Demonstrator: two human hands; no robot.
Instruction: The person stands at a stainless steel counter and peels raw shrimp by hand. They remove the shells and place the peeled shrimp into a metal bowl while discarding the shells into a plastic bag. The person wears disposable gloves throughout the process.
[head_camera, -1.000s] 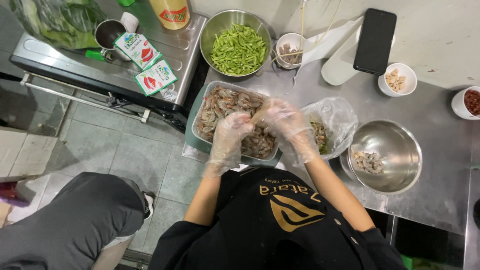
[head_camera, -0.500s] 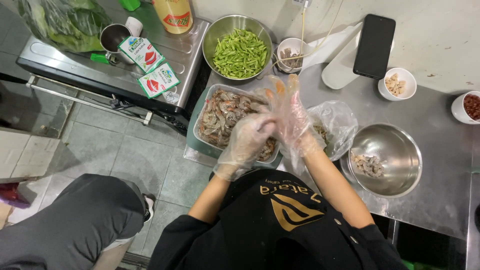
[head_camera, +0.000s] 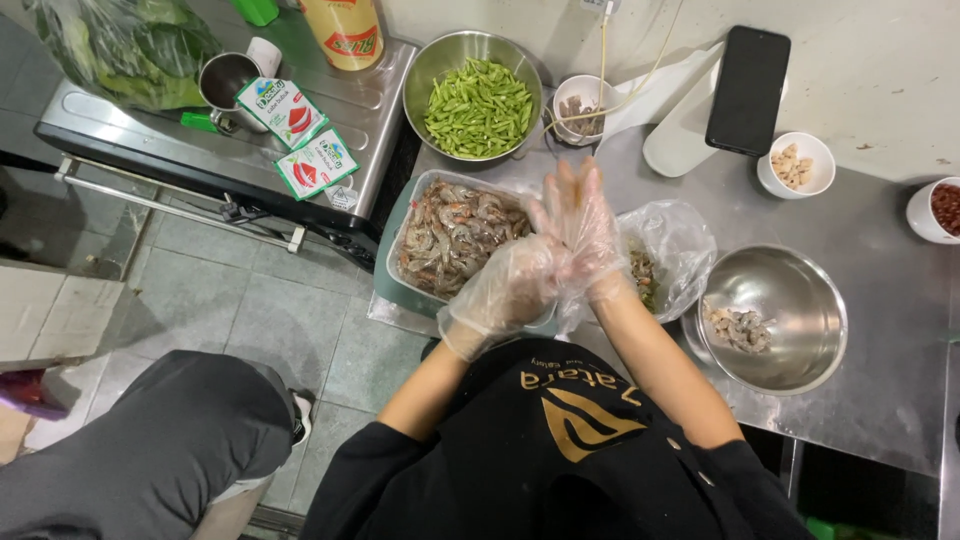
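With our gloved left hand (head_camera: 505, 290) closed around the right hand's (head_camera: 580, 225) glove below its spread fingers, we tug gently above the shrimp tray (head_camera: 420, 290) just beneath.

Two flat white-green-red sachets (head_camera: 300, 135) lie on the steel side table (head_camera: 380, 100); a dark-screened black phone (head_camera: 746, 90) leans upper right; a yellow labelled bottle (head_camera: 345, 30) stands at top.

Thin clear plastic gloves (head_camera: 520, 285), shiny steel bowl (head_camera: 800, 290), matt steel counter (head_camera: 880, 400).
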